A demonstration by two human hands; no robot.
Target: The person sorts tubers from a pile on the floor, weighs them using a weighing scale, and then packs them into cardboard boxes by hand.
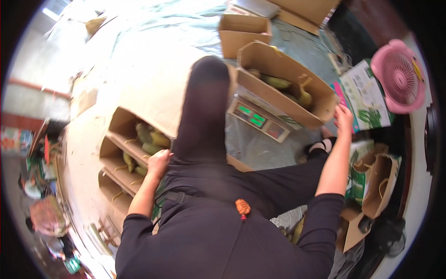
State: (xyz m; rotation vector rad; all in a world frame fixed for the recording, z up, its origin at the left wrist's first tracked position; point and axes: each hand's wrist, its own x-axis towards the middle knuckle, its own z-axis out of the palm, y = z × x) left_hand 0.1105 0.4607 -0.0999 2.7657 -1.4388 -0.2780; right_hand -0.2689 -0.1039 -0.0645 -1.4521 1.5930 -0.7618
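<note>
My right hand (343,117) is closed on the near right end of a long open cardboard box (283,100). Green, curved produce (276,82) lies inside that box, which rests on or just over a scale (260,120) with green lit digits. On the left, my left hand (159,162) is closed at the edge of a cardboard box (139,122) that also holds green produce (160,138). Its fingers press together at the box's corner.
More open boxes (116,188) stand side by side at the left. A smaller box (244,35) is beyond the scale. At the right are a pink fan (399,76), a printed carton (364,97) and bags (378,181). People (51,242) are at the far left.
</note>
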